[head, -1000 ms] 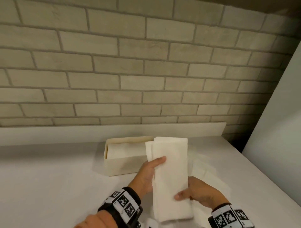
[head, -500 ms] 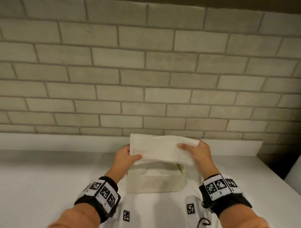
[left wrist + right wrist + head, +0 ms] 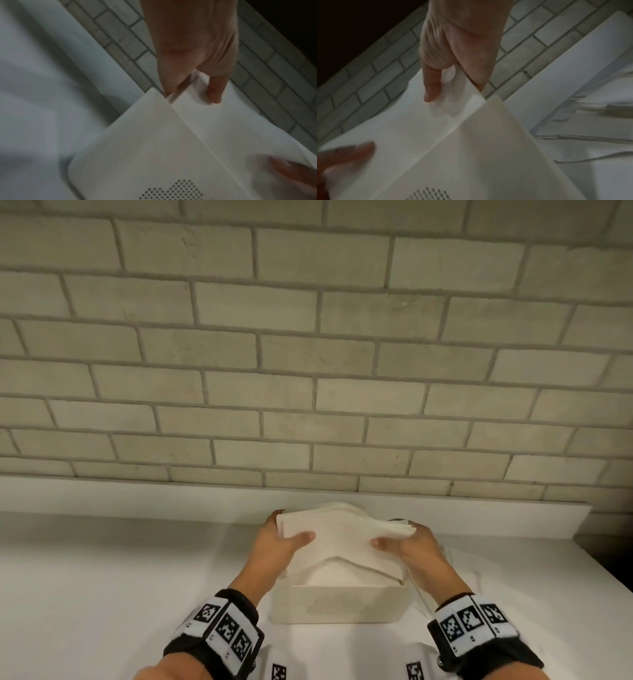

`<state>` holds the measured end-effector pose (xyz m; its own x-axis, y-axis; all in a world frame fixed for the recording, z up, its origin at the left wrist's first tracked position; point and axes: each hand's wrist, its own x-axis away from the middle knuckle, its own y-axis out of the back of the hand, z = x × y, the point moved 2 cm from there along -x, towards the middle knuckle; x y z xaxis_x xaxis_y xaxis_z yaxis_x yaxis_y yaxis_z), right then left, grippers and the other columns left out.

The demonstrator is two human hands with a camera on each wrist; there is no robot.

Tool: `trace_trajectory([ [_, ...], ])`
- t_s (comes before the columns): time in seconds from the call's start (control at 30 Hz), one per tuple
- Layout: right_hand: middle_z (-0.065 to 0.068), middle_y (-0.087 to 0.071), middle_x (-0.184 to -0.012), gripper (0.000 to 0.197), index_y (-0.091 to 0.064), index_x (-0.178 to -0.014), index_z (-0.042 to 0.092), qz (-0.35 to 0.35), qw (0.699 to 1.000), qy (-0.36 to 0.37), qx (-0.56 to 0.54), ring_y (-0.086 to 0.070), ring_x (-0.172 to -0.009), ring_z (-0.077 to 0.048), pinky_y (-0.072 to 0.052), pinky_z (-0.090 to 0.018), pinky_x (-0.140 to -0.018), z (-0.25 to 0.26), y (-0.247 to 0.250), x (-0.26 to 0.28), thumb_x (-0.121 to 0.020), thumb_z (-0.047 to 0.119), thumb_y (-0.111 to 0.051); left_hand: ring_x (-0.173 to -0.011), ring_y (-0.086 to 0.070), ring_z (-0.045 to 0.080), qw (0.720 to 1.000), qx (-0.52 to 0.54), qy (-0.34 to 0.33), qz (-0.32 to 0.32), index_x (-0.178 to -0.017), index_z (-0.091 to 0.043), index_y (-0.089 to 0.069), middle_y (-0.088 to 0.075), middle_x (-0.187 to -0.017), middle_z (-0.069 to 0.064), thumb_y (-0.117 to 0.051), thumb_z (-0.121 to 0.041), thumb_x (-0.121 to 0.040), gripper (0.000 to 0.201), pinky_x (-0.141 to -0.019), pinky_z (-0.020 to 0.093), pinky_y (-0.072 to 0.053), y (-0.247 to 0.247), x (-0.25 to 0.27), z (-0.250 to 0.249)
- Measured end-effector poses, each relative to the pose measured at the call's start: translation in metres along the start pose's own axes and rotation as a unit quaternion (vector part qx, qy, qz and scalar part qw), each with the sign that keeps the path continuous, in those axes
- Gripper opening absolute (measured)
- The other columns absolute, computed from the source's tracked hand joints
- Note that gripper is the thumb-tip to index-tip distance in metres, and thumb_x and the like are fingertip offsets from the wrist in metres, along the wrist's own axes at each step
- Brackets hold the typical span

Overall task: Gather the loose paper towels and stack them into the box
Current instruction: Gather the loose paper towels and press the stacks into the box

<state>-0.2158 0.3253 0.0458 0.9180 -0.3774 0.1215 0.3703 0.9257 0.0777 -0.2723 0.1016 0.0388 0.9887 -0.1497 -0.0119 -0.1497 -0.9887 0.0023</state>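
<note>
A folded stack of white paper towels (image 3: 342, 537) lies across the open top of the cream box (image 3: 337, 604), its front edge sagging inside. My left hand (image 3: 279, 537) pinches the stack's left end, thumb on top, fingers underneath. My right hand (image 3: 404, 541) pinches the right end the same way. The left wrist view shows the left hand (image 3: 190, 88) gripping the towels (image 3: 231, 128) at the box's corner (image 3: 150, 121). In the right wrist view the right hand (image 3: 453, 86) holds the towels (image 3: 402, 128) beside the box wall (image 3: 488, 148).
The box stands on a white counter (image 3: 102, 594) close to a low white ledge (image 3: 171, 498) under a brick wall (image 3: 308, 354). More loose paper towels (image 3: 455, 563) lie on the counter right of the box. The counter's right edge falls off at the far right.
The towel stack, first upright in front of me, was turned level above the box and has come down onto its opening. The camera has closed in on the box.
</note>
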Motion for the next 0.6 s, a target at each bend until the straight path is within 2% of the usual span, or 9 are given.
trace_trajectory([
  [0.03,-0.011,-0.068,-0.087,0.034,-0.064,-0.082,0.011,0.006,1.0,0.004,-0.022,-0.064,-0.085,-0.03,-0.054,-0.039,-0.079,0.001,0.003,0.002,-0.063,-0.012,-0.078,-0.091,-0.064,0.022,1.0,0.02,0.001,0.004,-0.095,-0.024,-0.055,-0.064,-0.094,-0.001,-0.075,-0.003,-0.074,0.036,-0.078,0.03,-0.053,0.001,0.001,0.0],
  [0.13,-0.007,-0.068,-0.088,0.043,-0.064,-0.084,0.017,0.042,0.999,0.001,-0.01,-0.065,-0.082,-0.022,-0.054,-0.03,-0.07,-0.001,0.009,0.01,-0.06,-0.017,-0.077,-0.099,-0.052,0.015,1.0,-0.022,-0.002,0.007,-0.114,-0.027,-0.05,-0.051,-0.108,-0.005,-0.079,-0.007,-0.072,0.055,-0.07,0.015,-0.045,0.004,0.004,0.003],
  [0.17,-0.006,-0.069,-0.088,0.044,-0.063,-0.084,0.019,0.054,0.999,-0.005,0.006,-0.065,-0.081,-0.019,-0.053,-0.028,-0.067,-0.003,0.008,0.011,-0.06,-0.015,-0.078,-0.105,-0.046,0.013,0.999,-0.044,0.0,0.007,-0.121,-0.027,-0.046,-0.045,-0.112,-0.005,-0.079,-0.009,-0.072,0.062,-0.07,0.013,-0.042,0.003,0.005,0.004],
  [0.23,-0.003,-0.068,-0.088,0.044,-0.062,-0.085,0.022,0.063,0.997,-0.012,0.034,-0.064,-0.079,-0.015,-0.054,-0.028,-0.062,-0.004,0.002,0.011,-0.061,-0.01,-0.08,-0.108,-0.04,0.011,0.999,-0.049,0.004,0.015,-0.13,-0.025,-0.04,-0.039,-0.119,-0.003,-0.079,-0.009,-0.072,0.072,-0.078,0.017,-0.04,-0.002,0.004,0.002],
  [0.33,-0.003,-0.066,-0.088,0.042,-0.064,-0.086,0.021,0.056,0.998,-0.002,0.037,-0.064,-0.076,-0.017,-0.054,-0.029,-0.061,-0.002,-0.006,0.007,-0.062,-0.008,-0.08,-0.096,-0.053,0.012,0.999,-0.017,0.015,0.024,-0.123,-0.026,-0.045,-0.048,-0.113,-0.003,-0.079,-0.004,-0.07,0.067,-0.079,0.024,-0.048,-0.008,0.002,0.001],
  [0.43,-0.006,-0.068,-0.087,0.033,-0.064,-0.073,0.013,0.025,1.0,0.014,-0.011,-0.063,-0.075,-0.022,-0.053,-0.03,-0.063,-0.003,0.002,0.003,-0.062,-0.016,-0.076,-0.099,-0.058,0.021,0.999,-0.031,0.013,0.016,-0.1,-0.029,-0.058,-0.056,-0.111,0.002,-0.079,-0.006,-0.07,0.043,-0.089,0.037,-0.05,-0.005,0.002,0.002],
  [0.5,-0.004,-0.072,-0.081,0.03,-0.062,-0.068,0.008,0.024,0.998,0.028,-0.051,-0.063,-0.078,-0.025,-0.051,-0.028,-0.065,-0.003,0.01,0.003,-0.062,-0.02,-0.073,-0.089,-0.062,0.022,0.999,0.009,0.009,0.032,-0.091,-0.026,-0.062,-0.063,-0.101,0.008,-0.078,-0.001,-0.07,0.036,-0.085,0.037,-0.052,0.0,0.004,-0.002],
  [0.53,-0.002,-0.073,-0.077,0.031,-0.063,-0.069,0.008,0.027,0.997,0.033,-0.057,-0.062,-0.078,-0.025,-0.051,-0.026,-0.064,-0.003,0.013,0.003,-0.062,-0.021,-0.072,-0.086,-0.062,0.021,0.999,0.029,0.005,0.039,-0.091,-0.025,-0.062,-0.063,-0.097,0.008,-0.077,0.001,-0.07,0.037,-0.084,0.035,-0.053,0.002,0.003,-0.003],
  [0.6,-0.002,-0.07,-0.082,0.038,-0.066,-0.08,0.012,0.046,0.997,0.035,-0.042,-0.063,-0.078,-0.022,-0.054,-0.022,-0.06,-0.004,0.013,0.005,-0.061,-0.02,-0.073,-0.089,-0.06,0.016,0.999,0.026,-0.009,0.04,-0.102,-0.024,-0.06,-0.059,-0.1,0.003,-0.078,0.0,-0.07,0.044,-0.083,0.027,-0.052,0.003,0.002,-0.003],
])
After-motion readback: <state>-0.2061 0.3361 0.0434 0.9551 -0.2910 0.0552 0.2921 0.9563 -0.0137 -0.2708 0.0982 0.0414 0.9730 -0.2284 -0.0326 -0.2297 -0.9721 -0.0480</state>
